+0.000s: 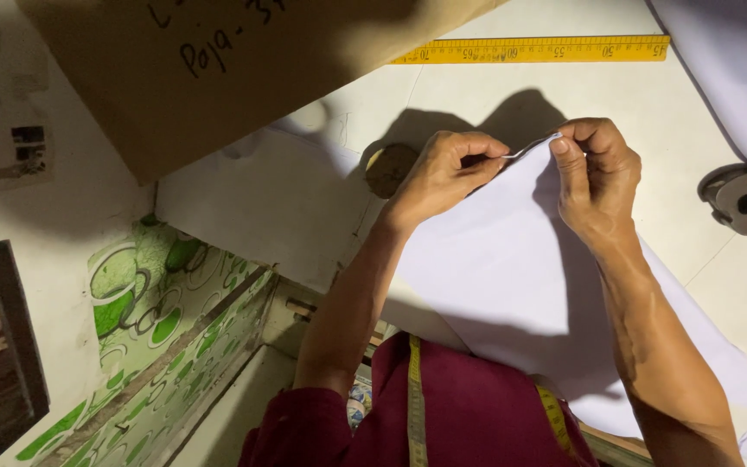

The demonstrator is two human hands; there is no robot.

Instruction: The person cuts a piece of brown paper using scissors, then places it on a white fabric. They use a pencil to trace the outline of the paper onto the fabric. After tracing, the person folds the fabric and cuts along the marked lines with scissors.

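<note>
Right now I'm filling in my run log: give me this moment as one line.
left hand: pinching white cloth corner | right hand: pinching same corner | nearby: yellow ruler, round weight | surface: white table

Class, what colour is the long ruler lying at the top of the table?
Yellow ruler, with dark markings; the head view shows it.

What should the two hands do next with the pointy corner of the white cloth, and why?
Probably press the corner down flat on the table. The left hand and right hand both pinch the tip of the white cloth between thumb and fingers, lifted slightly above the surface, while the rest of the cloth lies spread toward the person. Laying the tip down would likely keep the fold neat.
</note>
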